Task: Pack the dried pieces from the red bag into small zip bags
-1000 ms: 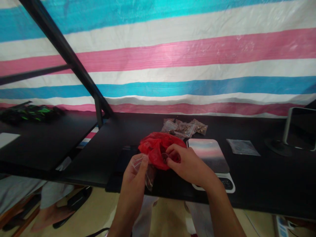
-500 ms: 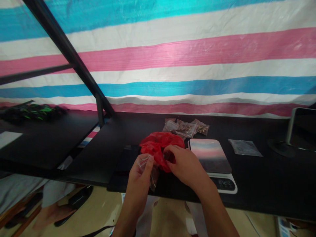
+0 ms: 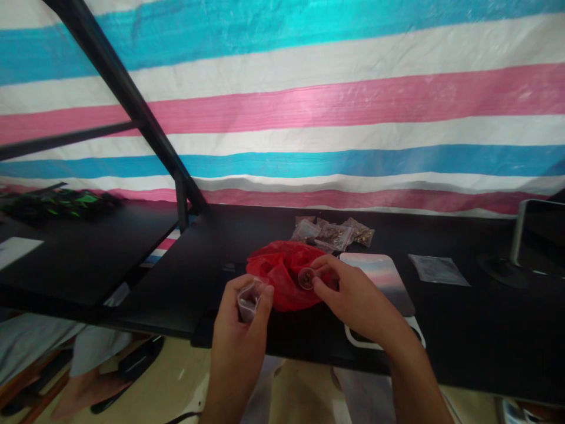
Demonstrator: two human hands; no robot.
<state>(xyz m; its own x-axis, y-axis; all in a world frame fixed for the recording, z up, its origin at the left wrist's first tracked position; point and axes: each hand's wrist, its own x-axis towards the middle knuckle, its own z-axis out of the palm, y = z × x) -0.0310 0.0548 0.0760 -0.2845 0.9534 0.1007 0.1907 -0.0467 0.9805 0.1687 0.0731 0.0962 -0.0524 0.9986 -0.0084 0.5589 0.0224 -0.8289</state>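
Observation:
My left hand is closed on a small clear zip bag, whose mouth gapes between thumb and fingers. Just right of it, my right hand pinches a small round clear cup with something dark inside. The cup is over a red plastic bag, which lies bunched and open on the black table. Partly covered by my right forearm is a flat kitchen scale with a shiny plate. Behind the red bag lie several filled zip bags of small brass-coloured pieces.
To the right lie a flat clear packet and a monitor on a stand. A black metal frame post slants up at left. Dark and green items rest on the left table. Another person's leg shows below left.
My right hand has come up out of the red bag with the small cup. My left hand has shifted left and now holds the zip bag with its mouth apart.

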